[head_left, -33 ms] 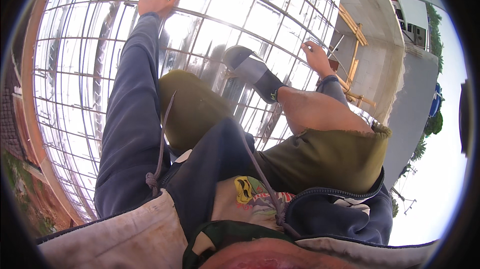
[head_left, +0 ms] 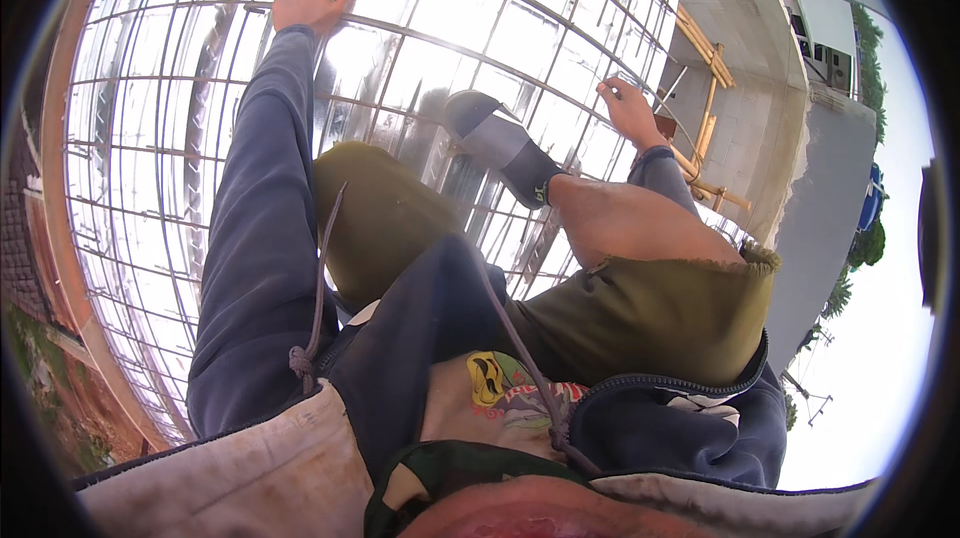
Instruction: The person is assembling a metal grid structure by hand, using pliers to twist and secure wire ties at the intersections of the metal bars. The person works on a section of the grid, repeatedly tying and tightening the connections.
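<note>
A grid of thin steel reinforcing bars spreads over shiny, reflective metal sheeting. At the upper left, my left hand reaches out over the grid with its fingers apart, against a bar. Over on the right, my right hand is curled, thumb and fingertips together near the bars; anything between them is too small to name. My foot in a grey and black sock or shoe rests on the grid between the two hands.
A wooden edge board borders the grid on the left. Bamboo poles stand by a concrete wall at the right. Beyond lie a grey roof and a blue tank. My bent knees take up the middle.
My left hand and the right hand have shifted very slightly leftward in the picture. Both keep about the same pose.
</note>
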A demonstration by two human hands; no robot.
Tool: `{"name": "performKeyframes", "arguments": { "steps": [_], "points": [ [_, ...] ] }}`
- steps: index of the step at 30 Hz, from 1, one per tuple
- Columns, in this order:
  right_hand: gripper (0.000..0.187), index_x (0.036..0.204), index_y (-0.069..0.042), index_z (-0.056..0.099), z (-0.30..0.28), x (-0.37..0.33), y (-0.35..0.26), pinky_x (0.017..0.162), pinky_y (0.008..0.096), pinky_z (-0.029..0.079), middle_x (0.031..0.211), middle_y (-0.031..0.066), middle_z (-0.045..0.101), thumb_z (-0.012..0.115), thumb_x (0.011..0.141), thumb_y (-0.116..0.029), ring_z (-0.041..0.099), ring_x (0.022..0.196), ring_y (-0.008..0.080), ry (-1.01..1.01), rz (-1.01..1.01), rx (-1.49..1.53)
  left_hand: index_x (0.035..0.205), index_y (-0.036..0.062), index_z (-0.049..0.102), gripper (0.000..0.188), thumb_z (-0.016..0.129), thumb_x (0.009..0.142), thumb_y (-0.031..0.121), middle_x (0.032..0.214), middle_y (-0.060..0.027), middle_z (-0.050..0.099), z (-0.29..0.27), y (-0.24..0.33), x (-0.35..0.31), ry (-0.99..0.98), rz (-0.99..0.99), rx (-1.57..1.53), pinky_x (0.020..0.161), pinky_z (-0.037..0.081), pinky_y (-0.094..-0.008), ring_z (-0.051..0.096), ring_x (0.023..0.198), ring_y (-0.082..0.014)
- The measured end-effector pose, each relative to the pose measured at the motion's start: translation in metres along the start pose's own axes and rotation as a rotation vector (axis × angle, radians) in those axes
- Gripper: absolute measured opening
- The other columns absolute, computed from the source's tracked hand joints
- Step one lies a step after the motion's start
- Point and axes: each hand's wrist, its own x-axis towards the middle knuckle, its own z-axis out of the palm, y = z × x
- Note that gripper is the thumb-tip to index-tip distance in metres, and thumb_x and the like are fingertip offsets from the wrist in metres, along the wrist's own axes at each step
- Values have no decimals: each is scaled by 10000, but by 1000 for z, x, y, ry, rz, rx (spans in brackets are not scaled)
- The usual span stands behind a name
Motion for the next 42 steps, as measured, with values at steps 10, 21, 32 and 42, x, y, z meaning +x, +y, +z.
{"name": "performKeyframes", "arguments": {
  "steps": [10,21,32,42],
  "points": [
    [404,1197,-66,680,50,77,-88,824,435,522,951,200,721,533,1089,-426,694,883,333,76,-207,281,1305,50,644,785,350,1035,726,794,-149,771,19,-9,6,65,50,19,933,568,-483,769,725,-281],
    [283,1254,-82,674,-20,151,-234,830,431,523,929,196,720,494,1103,-240,698,871,335,-216,-512,229,1166,68,644,662,430,1019,678,639,-119,694,14,-7,4,204,25,-99,869,495,-471,670,587,-275],
    [292,1226,-48,693,29,267,-407,920,499,549,1086,235,728,519,993,-76,692,1044,426,-226,-1176,-19,1192,71,685,448,737,955,447,1293,-149,601,21,7,-14,628,-264,-226,1096,374,-528,495,1299,-354],
    [266,1155,-21,714,100,282,-494,877,505,584,971,229,753,550,965,-109,736,958,401,-218,-1422,-133,1207,-38,604,666,838,837,464,1120,-179,646,7,3,4,570,-1302,-785,918,519,-443,649,1030,-322]
  ]
}}
